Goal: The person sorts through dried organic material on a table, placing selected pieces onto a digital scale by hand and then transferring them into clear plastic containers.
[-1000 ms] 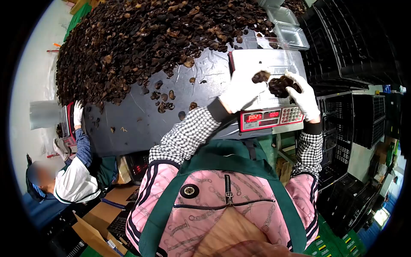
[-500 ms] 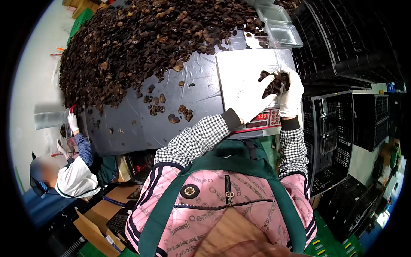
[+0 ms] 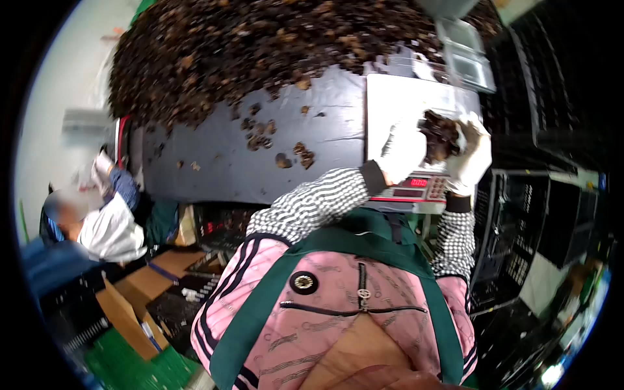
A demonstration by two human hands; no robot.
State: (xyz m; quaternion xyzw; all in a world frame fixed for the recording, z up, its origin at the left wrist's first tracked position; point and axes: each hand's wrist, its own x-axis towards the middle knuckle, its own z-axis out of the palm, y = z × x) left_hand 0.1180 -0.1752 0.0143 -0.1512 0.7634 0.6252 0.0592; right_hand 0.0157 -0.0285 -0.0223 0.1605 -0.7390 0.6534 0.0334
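Both my hands wear white gloves and are at the weighing scale (image 3: 383, 104), over its white plate. Between them is a clump of dark brown, wrinkled pieces (image 3: 441, 136), like dried mushrooms. My left hand (image 3: 404, 148) presses against the clump's left side. Curled round its right side is my right hand (image 3: 472, 155). Motion blurs the fingertips, and a clear plastic tray seems to lie under the clump. The scale's red display shows below my hands.
A large heap of dark pieces (image 3: 247, 55) covers the back of the dark table (image 3: 195, 149), with loose ones in front. Clear containers (image 3: 469, 65) stand back right, black crates (image 3: 507, 227) at right. A co-worker (image 3: 114, 227) sits left, near a cardboard box (image 3: 130, 312).
The view has shifted. My left hand, first apart with a few pieces, has come in against the clump, and both hands now enclose it. The co-worker's hand has drawn back from the other scale.
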